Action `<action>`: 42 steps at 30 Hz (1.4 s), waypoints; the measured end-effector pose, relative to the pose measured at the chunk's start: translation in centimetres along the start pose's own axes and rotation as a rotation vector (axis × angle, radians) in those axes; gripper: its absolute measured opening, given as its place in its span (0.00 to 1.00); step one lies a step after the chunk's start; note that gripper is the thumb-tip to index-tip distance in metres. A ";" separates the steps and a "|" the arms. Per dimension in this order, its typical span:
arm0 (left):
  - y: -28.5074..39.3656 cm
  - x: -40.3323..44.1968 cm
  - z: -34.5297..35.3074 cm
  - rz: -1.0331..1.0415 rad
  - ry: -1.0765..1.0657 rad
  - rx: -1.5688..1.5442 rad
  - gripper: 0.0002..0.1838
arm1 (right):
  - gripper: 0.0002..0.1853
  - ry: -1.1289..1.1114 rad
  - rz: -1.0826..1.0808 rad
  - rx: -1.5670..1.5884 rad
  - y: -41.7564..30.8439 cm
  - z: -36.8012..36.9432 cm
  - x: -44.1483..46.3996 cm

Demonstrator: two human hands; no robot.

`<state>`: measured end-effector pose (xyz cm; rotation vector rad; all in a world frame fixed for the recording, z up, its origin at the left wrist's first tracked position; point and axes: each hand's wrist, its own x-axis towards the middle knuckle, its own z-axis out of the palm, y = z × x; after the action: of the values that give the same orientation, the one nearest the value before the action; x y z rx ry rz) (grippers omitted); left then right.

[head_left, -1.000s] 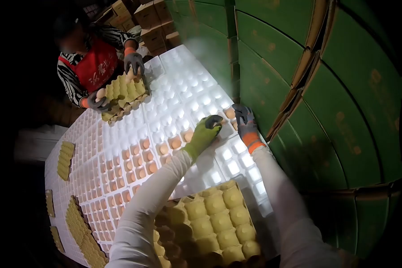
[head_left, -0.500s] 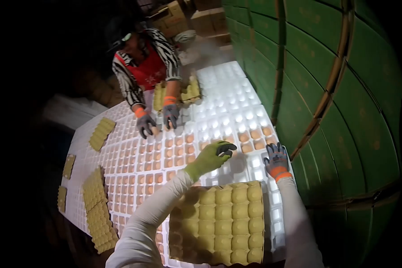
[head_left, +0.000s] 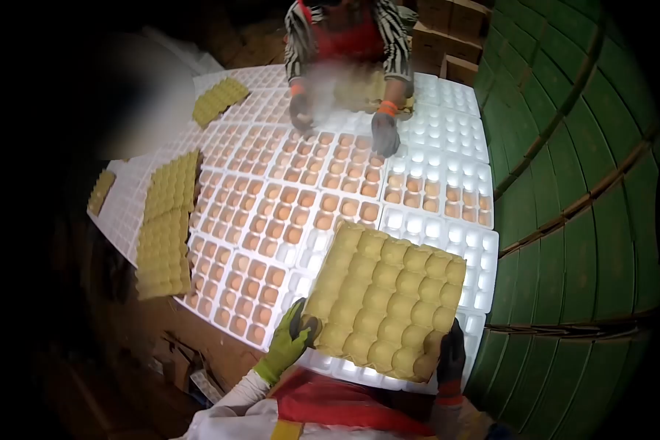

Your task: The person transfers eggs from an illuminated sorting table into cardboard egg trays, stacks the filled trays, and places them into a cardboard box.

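Note:
A yellowish pulp egg tray (head_left: 389, 299), with no eggs visible on it, is tilted in front of me over the white foam trays. My left hand (head_left: 290, 343), in a green glove with dark fingertips, grips its lower left edge. On the lower right edge is my right hand (head_left: 451, 361), in a grey glove with an orange cuff; its fingers are partly hidden behind the tray. Brown eggs (head_left: 289, 213) fill many square pockets to the left and beyond. White foam trays (head_left: 473, 268) with bare pockets lie to the right.
Across the table a co-worker in a striped top and red apron (head_left: 348, 40) has both gloved hands over the eggs. More pulp trays (head_left: 165, 246) lie at the left. Stacked green boxes (head_left: 565, 257) form a wall on the right. Cardboard boxes (head_left: 447, 29) stand behind.
Both my hands have come back towards me and taken hold of the pulp tray's edges. The tray is now turned and tilted. My view has shifted, and the co-worker's hands have moved apart.

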<state>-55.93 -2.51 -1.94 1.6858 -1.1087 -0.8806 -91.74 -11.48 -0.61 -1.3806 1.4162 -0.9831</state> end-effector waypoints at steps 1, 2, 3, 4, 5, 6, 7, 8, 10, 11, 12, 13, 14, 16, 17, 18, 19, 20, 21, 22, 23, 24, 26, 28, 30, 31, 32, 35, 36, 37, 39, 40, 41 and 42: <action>0.7 -0.3 0.9 0.043 0.025 0.066 0.36 | 0.29 0.025 -0.051 -0.104 -0.5 0.8 -0.6; 1.8 -0.2 1.4 0.087 0.046 0.133 0.37 | 0.34 0.056 -0.083 -0.195 -1.4 1.2 -0.8; 2.3 0.0 1.5 0.136 0.069 0.209 0.37 | 0.34 0.099 -0.071 -0.275 -2.3 0.5 -0.8; 2.3 0.1 0.8 0.170 0.042 0.239 0.39 | 0.33 0.138 -0.069 -0.339 -3.4 0.0 -1.0; 2.9 0.1 0.2 0.227 0.047 0.281 0.40 | 0.32 0.162 -0.076 -0.386 -4.6 0.2 -1.0; 3.4 0.0 -0.4 0.261 0.039 0.211 0.39 | 0.32 0.142 -0.103 -0.159 -5.7 0.4 -0.9; 3.8 0.0 -1.1 0.299 0.027 0.145 0.39 | 0.33 0.114 -0.111 0.069 -6.7 0.3 -1.0; 3.9 -0.1 -1.8 0.182 0.005 -0.008 0.38 | 0.32 0.188 -0.180 -0.402 -7.1 -0.6 -1.3; 2.7 -0.5 -2.5 -0.052 -0.071 -0.494 0.35 | 0.31 0.291 -0.305 -0.936 -9.4 0.5 -2.0; 1.6 -0.5 -3.5 -0.017 -0.011 -0.394 0.34 | 0.31 0.301 -0.352 -0.998 -11.0 2.3 -3.0; 1.1 -0.3 -5.3 0.014 0.044 -0.291 0.34 | 0.32 0.312 -0.395 -1.058 -12.5 4.4 -3.7; 0.3 0.0 -7.4 0.045 0.095 -0.181 0.34 | 0.31 0.224 -0.308 -0.758 -14.2 7.4 -3.9; -1.2 0.9 -10.1 0.004 -0.002 -0.311 0.35 | 0.31 0.135 -0.214 -0.452 -16.0 10.8 -3.5; -1.5 1.0 -15.8 -0.119 0.056 -0.595 0.36 | 0.33 0.005 -0.209 -0.180 -15.0 15.2 -2.2; -2.0 0.7 -18.8 -0.077 0.106 -0.557 0.35 | 0.36 -0.036 -0.303 -0.212 -13.2 17.0 -1.0; -3.4 0.4 -21.4 -0.172 0.127 -0.617 0.36 | 0.36 -0.134 -0.342 -0.174 -13.6 19.4 -0.2; -4.8 -0.3 -23.8 -0.204 0.230 -0.460 0.33 | 0.36 -0.271 -0.345 -0.107 -15.0 22.5 0.5; -6.0 -0.9 -26.1 -0.230 0.320 -0.299 0.30 | 0.36 -0.433 -0.290 0.008 -17.0 25.7 0.9; -6.1 -2.1 -28.1 -0.277 0.441 -0.511 0.27 | 0.36 -0.579 -0.223 0.126 -19.1 28.7 1.4; -7.0 -2.5 -30.1 -0.274 0.500 -0.556 0.26 | 0.37 -0.650 -0.200 0.211 -20.9 31.2 1.8; -10.1 -3.8 -32.4 -0.190 0.494 -0.658 0.24 | 0.37 -0.663 -0.220 0.275 -22.5 33.1 2.3; -9.4 -3.7 -33.1 -0.151 0.593 -0.639 0.23 | 0.37 -0.566 -0.346 0.299 -23.2 33.6 3.3; -8.0 -4.3 -34.2 -0.077 0.788 -0.580 0.21 | 0.34 -0.234 -0.646 0.348 -24.6 32.8 5.2; -9.0 -5.2 -34.6 -0.145 0.968 -0.627 0.24 | 0.29 0.187 -0.770 0.331 -25.3 26.4 7.5; -9.3 -4.0 -34.7 -0.194 1.001 -0.679 0.28 | 0.28 0.387 -0.881 0.143 -23.9 23.8 7.7; -11.1 -3.2 -34.8 -0.203 1.009 -0.698 0.28 | 0.28 0.500 -0.922 0.049 -23.3 22.5 7.7; -13.6 -2.2 -34.7 -0.223 1.060 -0.696 0.28 | 0.27 0.432 -0.885 0.001 -23.4 22.8 6.7; -14.3 -0.1 -34.3 -0.278 1.202 -0.748 0.31 | 0.23 0.200 -0.718 -0.033 -20.7 25.0 3.4; -15.2 0.6 -34.2 -0.261 1.208 -0.748 0.32 | 0.22 0.144 -0.662 -0.034 -19.7 25.4 2.5; -15.8 1.3 -34.0 -0.243 1.214 -0.749 0.33 | 0.21 0.113 -0.611 -0.039 -18.5 25.5 1.6; -15.7 1.8 -33.9 -0.206 1.245 -0.789 0.31 | 0.21 0.073 -0.531 -0.054 -16.6 25.1 0.2; -14.8 1.8 -33.8 -0.219 1.261 -0.778 0.30 | 0.20 0.078 -0.494 -0.055 -15.7 24.5 -0.4; -14.2 2.2 -33.8 -0.229 1.275 -0.769 0.29 | 0.20 0.092 -0.462 -0.060 -14.8 23.8 -1.0; -14.5 2.6 -33.9 -0.202 1.244 -0.750 0.26 | 0.19 0.117 -0.437 -0.067 -13.9 22.9 -1.6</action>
<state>-20.57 7.89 -4.43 1.2821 0.2336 -0.1561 -65.89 -9.71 6.46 -1.7506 1.2638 -1.3219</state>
